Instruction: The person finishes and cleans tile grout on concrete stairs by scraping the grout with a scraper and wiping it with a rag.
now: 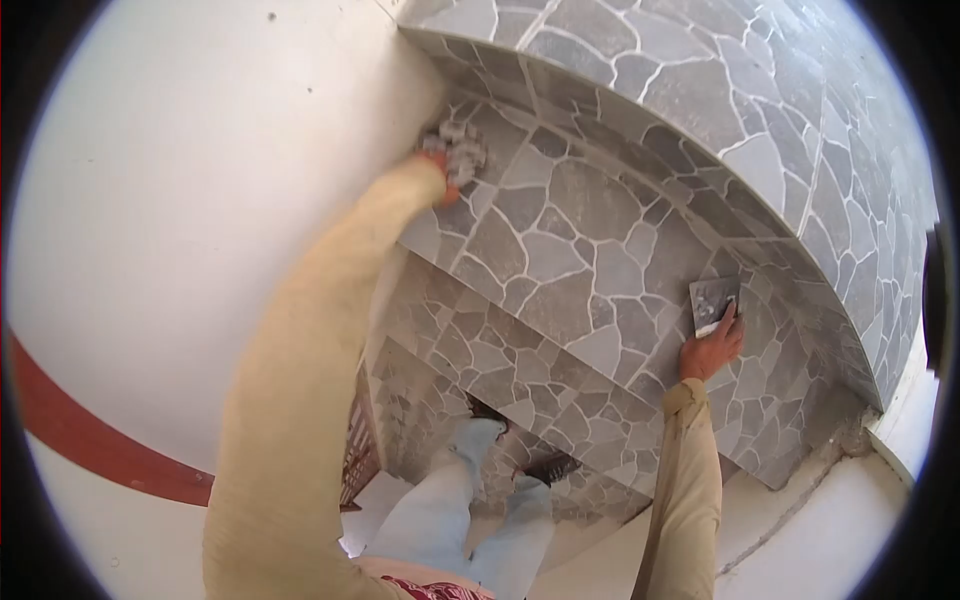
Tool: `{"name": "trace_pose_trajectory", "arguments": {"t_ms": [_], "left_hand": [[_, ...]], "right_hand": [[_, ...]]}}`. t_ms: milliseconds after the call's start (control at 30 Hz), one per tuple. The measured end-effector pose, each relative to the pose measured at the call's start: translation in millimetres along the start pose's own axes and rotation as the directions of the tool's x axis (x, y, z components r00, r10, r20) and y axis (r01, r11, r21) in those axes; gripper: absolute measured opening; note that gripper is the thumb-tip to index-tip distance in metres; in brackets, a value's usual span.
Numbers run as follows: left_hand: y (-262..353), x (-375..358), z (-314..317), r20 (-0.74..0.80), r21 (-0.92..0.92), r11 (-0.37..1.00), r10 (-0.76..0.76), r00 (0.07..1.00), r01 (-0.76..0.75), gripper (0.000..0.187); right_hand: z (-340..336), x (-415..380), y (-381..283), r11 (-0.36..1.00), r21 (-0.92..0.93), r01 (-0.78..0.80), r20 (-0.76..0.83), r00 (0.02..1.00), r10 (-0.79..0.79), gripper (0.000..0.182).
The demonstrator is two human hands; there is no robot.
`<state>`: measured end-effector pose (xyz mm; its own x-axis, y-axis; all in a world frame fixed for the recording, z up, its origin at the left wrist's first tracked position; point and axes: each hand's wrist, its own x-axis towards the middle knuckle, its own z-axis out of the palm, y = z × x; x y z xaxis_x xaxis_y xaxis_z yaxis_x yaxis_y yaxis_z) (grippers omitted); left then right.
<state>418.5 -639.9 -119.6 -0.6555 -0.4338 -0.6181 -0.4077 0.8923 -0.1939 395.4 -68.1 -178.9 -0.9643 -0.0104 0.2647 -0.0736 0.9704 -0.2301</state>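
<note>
My left hand (447,190) is partly hidden by a crumpled grey rag (465,152) that it presses onto the stone-patterned tile step (555,290), in the corner by the white wall. The rag is a little blurred. On the right of the same step, my right hand (710,350) is closed on a flat rectangular scraper (708,296) with grey smears on its face. Its blade lies close to the tread, near the riser. Pale joint lines run between the grey stone shapes.
A higher step (690,90) with a metal-looking edge curves above the tread. My legs (430,505) stand on the lower steps. The white wall (200,200) with a red band (110,450) rises at left. A reddish slatted crate (362,450) stands by my leg.
</note>
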Motion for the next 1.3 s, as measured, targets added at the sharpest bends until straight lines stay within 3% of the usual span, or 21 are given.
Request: {"name": "trace_pose_trajectory", "arguments": {"t_ms": [67, 133, 200, 233, 300, 333, 400, 467, 500, 533, 600, 667, 700, 767, 867, 1000, 1100, 1167, 1233, 1267, 1300], "left_hand": [[-6, -56, 19, -0.064, -0.235, 0.969, -0.095, 0.993, 0.077, 0.084], [-32, -68, 104, -0.408, -0.369, 0.919, -0.029, 0.913, -0.136, 0.077], [-38, -85, 146, -0.540, -0.279, 0.913, 0.108, 0.835, -0.298, 0.070], [-33, -93, 143, -0.541, -0.285, 0.907, 0.113, 0.833, -0.309, 0.070], [-28, -126, 137, -0.122, -0.285, 0.946, 0.123, 0.985, -0.153, 0.066], [-37, -138, 139, -0.105, -0.292, 0.946, 0.111, 0.988, -0.138, 0.066], [-54, -148, 119, 0.243, -0.184, 0.971, 0.195, 0.950, -0.152, 0.067], [-44, -134, 53, -0.163, -0.201, 0.979, -0.001, 0.987, -0.033, 0.071], [-38, -118, 11, -0.399, -0.297, 0.949, -0.025, 0.917, -0.103, 0.066], [-30, -107, -28, -0.672, -0.251, 0.924, 0.050, 0.739, -0.290, 0.059], [-21, -49, -72, -0.935, 0.161, 0.956, 0.227, 0.271, -0.247, 0.063], [-16, 10, -79, -0.859, 0.327, 0.943, 0.272, 0.434, 0.057, 0.042], [-15, 26, -82, -0.649, 0.450, 0.878, 0.199, 0.734, 0.160, 0.046], [-18, 42, -67, -0.621, 0.632, 0.735, 0.290, 0.729, 0.245, 0.045], [-13, 62, -49, -0.466, 0.633, 0.767, 0.265, 0.844, 0.109, 0.048], [-14, 86, -34, -0.449, 0.672, 0.740, 0.366, 0.815, 0.038, 0.053], [-6, 77, -19, -0.440, 0.713, 0.693, 0.326, 0.837, 0.105, 0.057], [-3, 54, -30, -0.253, 0.833, 0.551, 0.303, 0.919, 0.047, 0.056], [-47, 24, 19, -0.180, 0.838, 0.541, 0.382, 0.906, -0.062, 0.055], [-67, 2, 39, -0.016, 0.812, 0.555, 0.332, 0.943, -0.181, 0.055], [-97, -25, 72, 0.048, 0.827, 0.488, 0.431, 0.901, -0.278, 0.049]], "right_hand": [[-2, -3, -1, 0.997, -0.057, -0.043, 0.029, 0.999, 0.045, 0.077], [-5, -3, -1, 0.997, -0.058, -0.057, 0.047, 0.997, 0.060, 0.078], [-5, -3, -3, 0.994, -0.083, -0.070, 0.060, 0.995, 0.075, 0.079], [-6, -3, -3, 0.992, -0.100, -0.082, 0.089, 0.992, 0.091, 0.080], [-6, -1, 4, 0.990, -0.125, -0.063, 0.140, 0.987, 0.080, 0.081], [-5, -3, 5, 0.993, -0.110, -0.043, 0.105, 0.993, 0.054, 0.082], [-1, -7, 0, 0.996, -0.085, -0.040, 0.069, 0.997, 0.046, 0.082], [-4, -6, 1, 0.997, -0.075, -0.016, 0.044, 0.999, 0.019, 0.081], [-4, -5, 1, 0.997, -0.080, -0.012, 0.044, 0.999, 0.015, 0.081], [-2, -3, 0, 0.998, -0.068, -0.015, 0.033, 0.999, 0.017, 0.081], [0, -6, 0, 0.997, -0.070, -0.015, 0.027, 0.999, 0.016, 0.080], [-4, -5, 1, 0.998, -0.066, -0.008, 0.060, 0.998, 0.012, 0.080], [-3, -6, 2, 0.996, -0.084, -0.010, 0.073, 0.997, 0.017, 0.080], [0, -6, 3, 0.999, -0.037, 0.004, 0.054, 0.999, -0.002, 0.079], [-4, -7, -3, 0.998, -0.055, 0.004, 0.029, 1.000, -0.003, 0.078], [5, -4, 3, 0.996, -0.081, -0.026, 0.007, 1.000, 0.027, 0.076], [5, -12, 10, 0.999, -0.049, 0.020, 0.013, 1.000, -0.019, 0.075], [7, -9, 7, 0.995, -0.098, -0.022, 0.017, 1.000, 0.024, 0.067], [11, -8, 11, 0.996, -0.078, -0.037, 0.013, 0.999, 0.038, 0.067], [11, -8, 13, 0.995, -0.096, -0.042, 0.028, 0.999, 0.045, 0.068], [11, -8, 12, 0.992, -0.112, -0.050, 0.041, 0.998, 0.055, 0.068]]}}
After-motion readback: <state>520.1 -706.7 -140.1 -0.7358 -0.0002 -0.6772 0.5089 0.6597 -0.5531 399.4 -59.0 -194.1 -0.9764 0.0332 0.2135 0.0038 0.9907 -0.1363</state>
